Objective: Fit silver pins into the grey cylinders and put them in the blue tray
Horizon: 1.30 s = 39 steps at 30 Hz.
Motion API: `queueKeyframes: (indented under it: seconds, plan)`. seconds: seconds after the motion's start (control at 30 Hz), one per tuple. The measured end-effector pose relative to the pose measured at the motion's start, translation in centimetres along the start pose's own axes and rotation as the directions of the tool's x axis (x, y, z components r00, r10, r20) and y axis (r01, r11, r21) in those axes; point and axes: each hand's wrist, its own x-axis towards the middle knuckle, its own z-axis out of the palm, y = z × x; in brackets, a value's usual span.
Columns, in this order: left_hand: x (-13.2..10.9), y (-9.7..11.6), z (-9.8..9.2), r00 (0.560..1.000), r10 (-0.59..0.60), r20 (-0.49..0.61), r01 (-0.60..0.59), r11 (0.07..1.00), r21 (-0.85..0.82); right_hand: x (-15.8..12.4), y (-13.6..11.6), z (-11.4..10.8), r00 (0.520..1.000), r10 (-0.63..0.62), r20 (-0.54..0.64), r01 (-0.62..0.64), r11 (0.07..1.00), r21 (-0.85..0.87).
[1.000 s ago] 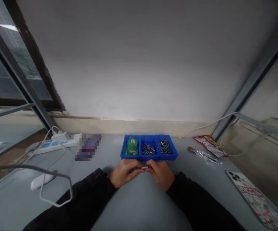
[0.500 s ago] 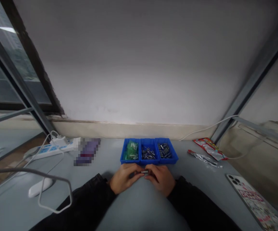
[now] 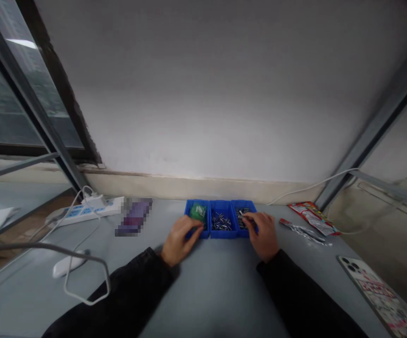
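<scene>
Three blue bins stand joined in a row. My left hand [image 3: 179,240] is at the front of the left bin [image 3: 192,203], thumb and fingers drawn together; anything between them is hidden. That bin holds a green bag [image 3: 196,214] with pale small parts. Small shiny metal pins [image 3: 221,222] lie in the middle bin [image 3: 220,234]. Over the right bin [image 3: 243,203] reaches my right hand [image 3: 264,234], fingertips pinched above dark grey cylinders [image 3: 239,220]. Whatever it pinches is too small to make out.
On the left lie a white power strip [image 3: 97,210], a purple pixelated item [image 3: 134,217], a white mouse-like object [image 3: 65,265] and a looping cable [image 3: 107,277]. To the right are a red packet [image 3: 312,217], a clear wrapper [image 3: 307,233] and a phone [image 3: 372,286].
My hands were together before the bins, holding a small metal cylinder between them. They have parted: left hand to the left bin, right hand up to the right bin. The view shifted slightly.
</scene>
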Motion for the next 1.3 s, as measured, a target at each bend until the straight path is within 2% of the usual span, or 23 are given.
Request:
queueKeyframes:
  seconds: [0.17,0.27,0.37,0.47,0.57,0.67,0.73,0.9,1.03,1.17,1.3]
  plan:
    - [1.0,-2.4,-1.3,0.991,-0.109,-0.073,0.123,0.964,0.237,-0.1,3.1,0.2,0.988,0.152,-0.011,-0.152,0.981,-0.123]
    - [0.9,-3.1,-1.4,0.982,-0.179,-0.060,0.189,0.931,0.314,-0.2,3.3,0.2,0.981,0.192,-0.036,-0.196,0.971,-0.140]
    - [0.7,-3.3,-1.1,0.975,-0.223,-0.018,0.215,0.911,0.351,-0.1,2.5,0.1,0.980,0.194,-0.041,-0.197,0.975,-0.105]
    - [0.5,-3.2,-0.8,0.969,-0.245,0.001,0.227,0.901,0.369,-0.1,1.2,0.2,0.990,0.136,-0.022,-0.137,0.990,-0.036]
    - [0.5,-3.1,-0.6,0.966,-0.259,0.020,0.237,0.907,0.348,-0.5,-0.3,0.5,0.999,-0.007,0.053,0.003,0.997,0.072]
    - [0.3,-3.1,-0.3,0.962,-0.271,0.037,0.247,0.917,0.313,-1.1,-1.8,0.9,0.978,-0.158,0.139,0.139,0.981,0.137]
    - [0.2,-3.1,-0.2,0.960,-0.276,0.043,0.252,0.922,0.295,-1.4,-2.5,1.1,0.961,-0.204,0.186,0.179,0.974,0.142]
    - [0.0,-3.2,0.0,0.945,-0.325,-0.022,0.322,0.919,0.230,-2.0,-3.1,1.3,0.926,-0.253,0.281,0.201,0.958,0.203]
    - [-0.1,-4.1,-0.2,0.904,-0.420,-0.084,0.428,0.886,0.176,-2.1,-2.9,1.2,0.914,-0.238,0.329,0.175,0.962,0.209]
    - [-0.2,-5.7,-0.6,0.851,-0.524,-0.017,0.521,0.841,0.146,-2.0,-3.1,1.1,0.911,-0.243,0.333,0.184,0.962,0.201]
    - [0.1,-6.5,-0.9,0.828,-0.558,0.055,0.547,0.825,0.142,-2.0,-3.2,1.1,0.909,-0.257,0.327,0.195,0.958,0.209]
